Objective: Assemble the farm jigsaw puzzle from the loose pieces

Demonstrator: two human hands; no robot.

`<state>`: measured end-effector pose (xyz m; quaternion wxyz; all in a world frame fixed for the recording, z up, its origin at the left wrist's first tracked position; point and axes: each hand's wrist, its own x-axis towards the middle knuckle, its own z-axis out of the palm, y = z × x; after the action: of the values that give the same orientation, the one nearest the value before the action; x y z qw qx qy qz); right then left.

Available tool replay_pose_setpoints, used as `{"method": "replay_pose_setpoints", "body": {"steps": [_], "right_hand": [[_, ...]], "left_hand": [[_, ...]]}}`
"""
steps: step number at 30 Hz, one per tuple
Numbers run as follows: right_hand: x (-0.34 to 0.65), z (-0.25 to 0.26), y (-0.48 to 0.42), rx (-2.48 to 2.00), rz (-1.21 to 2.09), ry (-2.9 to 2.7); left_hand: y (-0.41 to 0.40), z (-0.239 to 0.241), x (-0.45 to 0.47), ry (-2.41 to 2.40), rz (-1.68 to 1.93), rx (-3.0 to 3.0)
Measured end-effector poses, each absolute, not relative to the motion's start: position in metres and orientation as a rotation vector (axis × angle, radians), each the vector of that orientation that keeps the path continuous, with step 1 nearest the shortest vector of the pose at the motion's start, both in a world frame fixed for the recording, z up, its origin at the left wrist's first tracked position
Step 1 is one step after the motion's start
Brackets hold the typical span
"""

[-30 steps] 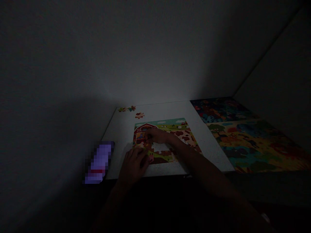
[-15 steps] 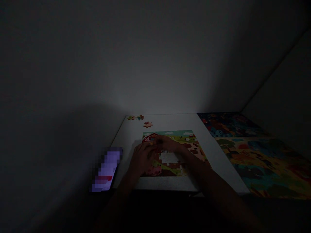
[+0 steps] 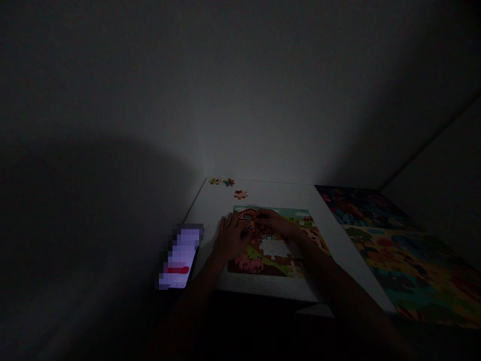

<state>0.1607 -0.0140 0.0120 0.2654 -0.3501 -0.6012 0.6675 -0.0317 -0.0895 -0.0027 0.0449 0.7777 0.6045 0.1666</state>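
A farm-picture jigsaw puzzle (image 3: 251,264) lies on the white tabletop, with a pale gap in its middle. My left hand (image 3: 231,238) rests on the puzzle's left side, fingers spread and lying flat beside the red barn. Close to it, my right hand (image 3: 276,222) has its fingers bent and pressed together on a puzzle piece (image 3: 249,227) in the barn area. Its fingertips and parts of that piece are dim and partly hidden. The right forearm covers some of the puzzle's lower right.
Several loose puzzle pieces (image 3: 240,194) lie toward the back left of the white tabletop (image 3: 278,194). A lit phone (image 3: 182,258) sits at the left edge. Two other picture puzzles (image 3: 409,271) are on the right. Walls stand behind and to the left.
The view has shifted, so the table appears farther right. My left hand has spread its fingers flat on the puzzle and drawn apart from my right hand, showing more of the barn area.
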Motion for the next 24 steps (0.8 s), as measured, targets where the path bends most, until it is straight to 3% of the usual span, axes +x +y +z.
{"method": "replay_pose_setpoints", "body": {"steps": [11,24], "right_hand": [[0.154,0.025,-0.006,-1.063,1.725,-1.895],[0.151,0.036,0.050,-1.273,1.015,-2.138]], "left_hand": [[-0.090,0.003,-0.030,1.849,0.540,2.360],[-0.089,0.005,-0.028,1.870,0.556,2.388]]}}
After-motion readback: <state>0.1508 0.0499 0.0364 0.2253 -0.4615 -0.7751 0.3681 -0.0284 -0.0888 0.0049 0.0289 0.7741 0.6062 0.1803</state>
